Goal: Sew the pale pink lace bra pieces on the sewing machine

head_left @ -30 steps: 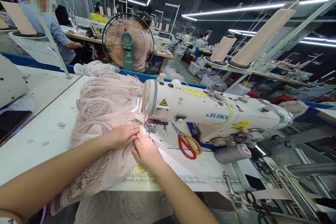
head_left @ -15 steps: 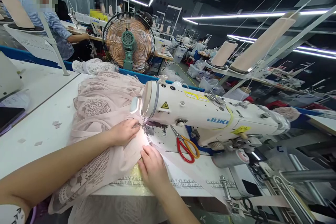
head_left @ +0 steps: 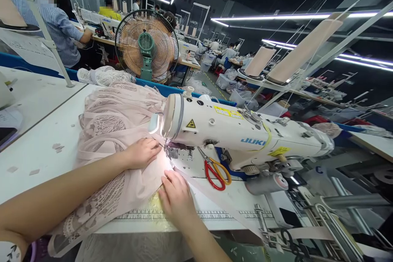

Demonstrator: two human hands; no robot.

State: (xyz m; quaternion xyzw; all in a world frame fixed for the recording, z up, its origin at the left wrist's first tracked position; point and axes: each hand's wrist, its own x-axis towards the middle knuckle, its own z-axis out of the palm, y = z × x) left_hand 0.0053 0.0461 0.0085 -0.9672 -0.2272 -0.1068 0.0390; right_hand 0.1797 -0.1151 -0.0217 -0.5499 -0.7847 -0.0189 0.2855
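A pale pink lace-trimmed garment piece [head_left: 135,188] lies over the front of the table and runs up to the needle area of a white sewing machine [head_left: 221,125]. My left hand [head_left: 144,153] rests on this fabric just left of the presser foot [head_left: 172,152], its fingers bent together onto the cloth. Nearer the front edge, my right hand [head_left: 176,192] has its fingers closed at the fabric's right border. A pale elastic strip [head_left: 215,198] stretches from the foot area to a metal guide [head_left: 267,229] at the right. Both sets of fingertips partly hide the cloth beneath.
Scissors [head_left: 216,172] with red and orange handles lie beside the machine bed. Bunched pink lace pieces [head_left: 119,98] are heaped behind my left arm. A measuring tape [head_left: 132,215] runs along the front edge. Beyond stand a fan [head_left: 146,45], thread cones [head_left: 307,49] and a co-worker [head_left: 55,24].
The whole view has shifted slightly, with the scene sitting a little further left. Both hands stay at the fabric by the needle, with little visible movement of the cloth.
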